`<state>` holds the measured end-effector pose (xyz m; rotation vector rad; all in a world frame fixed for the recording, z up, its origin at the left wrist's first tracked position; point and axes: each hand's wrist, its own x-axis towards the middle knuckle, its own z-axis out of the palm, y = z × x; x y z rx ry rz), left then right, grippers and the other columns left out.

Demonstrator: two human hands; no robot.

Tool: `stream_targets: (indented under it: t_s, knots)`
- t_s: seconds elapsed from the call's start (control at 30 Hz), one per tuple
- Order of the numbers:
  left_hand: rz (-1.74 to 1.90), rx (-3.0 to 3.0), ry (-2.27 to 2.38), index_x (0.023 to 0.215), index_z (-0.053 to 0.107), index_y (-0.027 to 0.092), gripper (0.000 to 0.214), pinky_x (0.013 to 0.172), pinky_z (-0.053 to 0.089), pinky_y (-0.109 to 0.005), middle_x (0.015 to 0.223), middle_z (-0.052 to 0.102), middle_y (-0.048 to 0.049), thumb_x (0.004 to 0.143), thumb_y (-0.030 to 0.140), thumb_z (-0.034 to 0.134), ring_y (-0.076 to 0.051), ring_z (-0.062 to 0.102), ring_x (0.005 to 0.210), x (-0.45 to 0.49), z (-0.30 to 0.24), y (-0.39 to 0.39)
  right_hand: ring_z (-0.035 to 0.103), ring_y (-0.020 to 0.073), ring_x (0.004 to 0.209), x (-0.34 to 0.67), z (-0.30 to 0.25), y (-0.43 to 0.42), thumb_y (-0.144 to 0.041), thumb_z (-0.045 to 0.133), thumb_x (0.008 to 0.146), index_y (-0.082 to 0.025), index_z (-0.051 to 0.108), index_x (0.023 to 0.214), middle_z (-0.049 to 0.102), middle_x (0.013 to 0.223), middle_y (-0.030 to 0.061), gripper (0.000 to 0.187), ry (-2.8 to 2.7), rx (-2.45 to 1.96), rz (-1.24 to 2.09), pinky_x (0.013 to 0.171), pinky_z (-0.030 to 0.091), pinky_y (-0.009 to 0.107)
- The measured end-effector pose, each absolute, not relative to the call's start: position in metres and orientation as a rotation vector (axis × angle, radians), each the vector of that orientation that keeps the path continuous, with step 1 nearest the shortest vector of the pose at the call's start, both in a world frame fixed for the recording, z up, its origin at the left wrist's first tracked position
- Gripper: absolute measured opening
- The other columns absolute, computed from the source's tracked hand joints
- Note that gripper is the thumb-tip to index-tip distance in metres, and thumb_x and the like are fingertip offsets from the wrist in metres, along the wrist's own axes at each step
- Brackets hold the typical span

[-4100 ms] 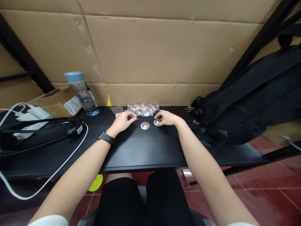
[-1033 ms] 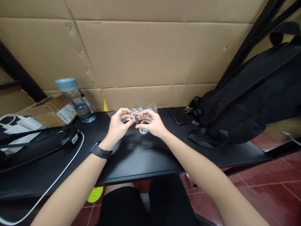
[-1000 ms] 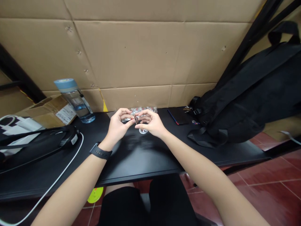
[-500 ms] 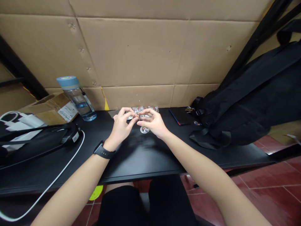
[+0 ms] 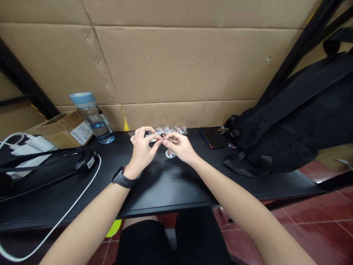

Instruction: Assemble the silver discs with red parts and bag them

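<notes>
Over the black table [image 5: 176,191], my left hand [image 5: 145,147] and my right hand [image 5: 180,149] meet with their fingertips pinched together. Between the fingertips is a small thin piece with dark and reddish bits, mostly covered by the fingers, too small to name. Just below my right hand's fingers lies a round silver disc [image 5: 170,153] with a red mark at its middle, flat on the table. Behind the hands runs a row of clear plastic packets [image 5: 179,130] holding silvery and red pieces, partly hidden by the fingers. A black watch [image 5: 124,179] is on my left wrist.
At left stand a water bottle [image 5: 96,121] with a blue lid, an open cardboard box [image 5: 64,129] and a black bag [image 5: 63,165] with white chargers and a cable [image 5: 82,195]. At right are a dark flat notebook-like item [image 5: 211,137], keys [image 5: 223,129] and a black backpack [image 5: 298,117].
The fingertips have come closer around the small piece, which has turned from a thin upright edge to a darker shape. The view has shifted slightly; the disc and packets stay put.
</notes>
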<state>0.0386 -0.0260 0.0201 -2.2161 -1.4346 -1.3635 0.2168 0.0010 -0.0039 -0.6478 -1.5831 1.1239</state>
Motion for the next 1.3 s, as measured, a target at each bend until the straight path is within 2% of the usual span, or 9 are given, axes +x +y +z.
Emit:
stream_targets:
  t_s: [0.1,0.33,0.5,0.73,0.8,0.9,1.0,1.13,1.3]
  knots:
    - [-1.336,-2.199,-1.45,0.085,0.075,0.027,0.006,0.095,0.036,-0.047,0.112,0.062,-0.0075,0.087,0.031,0.071,-0.03,0.053,0.114,0.038,0.021,-0.026,0.07,0.0195,0.093,0.221,-0.004,0.004,-0.054,0.064,0.09,-0.02,0.067,0.096,0.072,0.097,0.0051,0.035,-1.666,-0.622,1.106,0.077,0.057,0.03]
    - [-1.319,-2.261,-1.411,0.085,0.074,0.025,0.006,0.096,0.036,-0.046,0.111,0.063,-0.0079,0.087,0.03,0.07,-0.03,0.054,0.114,0.039,0.021,-0.026,0.065,0.0196,0.095,0.225,-0.003,0.007,-0.046,0.066,0.089,-0.019,0.065,0.087,0.067,0.104,0.0061,0.027,-1.759,-0.665,0.959,0.078,0.055,0.031]
    - [-1.51,-2.405,-1.375,0.113,0.064,0.024,0.025,0.097,0.04,-0.04,0.118,0.062,-0.0081,0.102,0.033,0.043,-0.023,0.057,0.113,0.038,0.022,-0.026,0.062,0.019,0.099,0.227,-0.003,0.009,-0.041,0.062,0.09,-0.019,0.064,0.083,0.059,0.115,0.0087,0.024,-1.883,-0.739,0.827,0.072,0.053,0.028]
    - [-0.876,-2.78,-1.481,0.113,0.067,0.028,0.031,0.094,0.041,-0.044,0.113,0.067,-0.0049,0.092,0.05,0.061,-0.028,0.057,0.112,0.033,0.006,-0.018,0.061,0.0178,0.097,0.235,-0.01,0.021,-0.037,0.063,0.089,-0.018,0.066,0.082,0.054,0.123,0.0084,0.021,-1.909,-0.816,0.913,0.078,0.054,0.03]
    - [-0.886,-2.826,-1.478,0.114,0.068,0.029,0.032,0.095,0.042,-0.044,0.114,0.067,-0.0047,0.091,0.049,0.062,-0.027,0.058,0.113,0.033,0.001,-0.015,0.061,0.0196,0.103,0.234,-0.012,0.024,-0.035,0.063,0.088,-0.018,0.066,0.078,0.055,0.121,0.0082,0.02,-1.918,-0.825,0.938,0.08,0.053,0.031]
    - [-1.017,-2.813,-1.466,0.1,0.074,0.027,0.022,0.097,0.043,-0.041,0.109,0.069,-0.0043,0.09,0.043,0.062,-0.024,0.061,0.108,0.032,-0.002,-0.009,0.06,0.0213,0.106,0.233,-0.014,0.026,-0.029,0.062,0.087,-0.018,0.066,0.075,0.06,0.11,0.0071,0.017,-1.96,-0.826,0.89,0.082,0.052,0.031]
    - [-1.029,-2.742,-1.516,0.089,0.075,0.025,0.019,0.096,0.042,-0.039,0.102,0.072,-0.0039,0.09,0.038,0.061,-0.023,0.063,0.102,0.027,-0.004,-0.003,0.061,0.0179,0.089,0.237,-0.013,0.027,-0.025,0.06,0.088,-0.019,0.067,0.087,0.063,0.097,0.0044,0.009,-2.038,-0.845,0.808,0.076,0.049,0.03]
    - [-0.892,-2.609,-1.695,0.089,0.075,0.026,0.016,0.093,0.038,-0.042,0.099,0.075,-0.0035,0.089,0.036,0.061,-0.027,0.065,0.103,0.021,-0.003,-0.001,0.059,0.0171,0.081,0.247,-0.015,0.03,-0.021,0.075,0.078,-0.02,0.069,0.108,0.066,0.095,0.0039,0.031,-2.284,-0.924,0.576,0.076,0.045,0.029]
    - [-0.831,-2.621,-1.804,0.087,0.073,0.028,0.019,0.092,0.035,-0.041,0.089,0.078,0.0005,0.091,0.037,0.057,-0.024,0.068,0.09,0.018,0.002,-0.002,0.061,0.0165,0.08,0.248,-0.026,0.039,-0.018,0.069,0.085,-0.02,0.074,0.087,0.069,0.085,0.0033,0.006,-2.417,-0.993,0.514,0.075,0.044,0.027]
